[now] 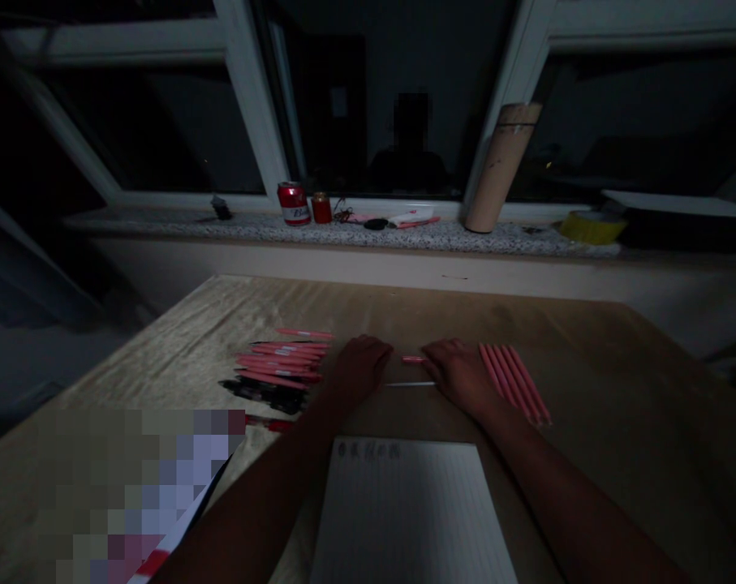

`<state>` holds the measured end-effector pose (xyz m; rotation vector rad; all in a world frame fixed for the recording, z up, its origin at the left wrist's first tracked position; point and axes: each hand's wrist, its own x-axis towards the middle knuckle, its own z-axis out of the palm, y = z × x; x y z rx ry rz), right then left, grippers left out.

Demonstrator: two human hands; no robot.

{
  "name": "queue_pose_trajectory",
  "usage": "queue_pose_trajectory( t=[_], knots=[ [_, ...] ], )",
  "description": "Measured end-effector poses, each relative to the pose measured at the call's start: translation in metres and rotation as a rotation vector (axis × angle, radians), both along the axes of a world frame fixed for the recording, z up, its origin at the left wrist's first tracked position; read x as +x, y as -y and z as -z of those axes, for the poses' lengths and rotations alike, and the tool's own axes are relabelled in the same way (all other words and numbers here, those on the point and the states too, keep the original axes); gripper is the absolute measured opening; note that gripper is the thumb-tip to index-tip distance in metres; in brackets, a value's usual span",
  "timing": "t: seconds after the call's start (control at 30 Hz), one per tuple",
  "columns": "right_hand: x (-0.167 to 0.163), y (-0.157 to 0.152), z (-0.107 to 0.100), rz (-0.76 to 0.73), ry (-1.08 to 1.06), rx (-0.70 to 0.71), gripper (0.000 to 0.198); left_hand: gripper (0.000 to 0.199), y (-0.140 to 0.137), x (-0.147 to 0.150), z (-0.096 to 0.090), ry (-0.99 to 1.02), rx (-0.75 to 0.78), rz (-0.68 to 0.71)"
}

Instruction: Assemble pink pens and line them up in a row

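Note:
Both my hands rest low over the table, fingers curled, with a small gap between them. My right hand [458,375] has its fingertips at the right end of a short pink pen piece [411,359], which points left. A thin pale stick like a pen refill [409,384] spans the gap just below, its ends near both thumbs. The fingers of my left hand [363,367] are bent together; dimness hides what is in them. Left of that hand lies a pile of pink pens [286,357] above several black pens [270,395]. Beside my right hand, pink pens [514,383] lie in a row.
A lined notebook [413,511] lies between my forearms. A red pen [270,423] is by my left forearm. On the windowsill [251,229] stand a red can [293,203], a small jar [321,208], a cardboard tube [502,166] and a yellow tape roll [591,227].

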<state>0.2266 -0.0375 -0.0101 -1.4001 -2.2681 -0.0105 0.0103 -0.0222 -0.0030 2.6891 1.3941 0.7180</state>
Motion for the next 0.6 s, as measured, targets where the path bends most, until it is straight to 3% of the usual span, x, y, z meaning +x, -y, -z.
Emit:
queue_pose_trajectory(
  t=[0.27, 0.6],
  knots=[
    [0.000, 0.002, 0.000, 0.025, 0.104, -0.034, 0.018, 0.024, 0.001, 0.001, -0.002, -0.030, -0.004, -0.042],
    [-0.006, 0.013, -0.010, -0.017, 0.014, 0.027, 0.018, 0.023, 0.003, 0.002, -0.003, -0.014, -0.012, -0.042]
  ],
)
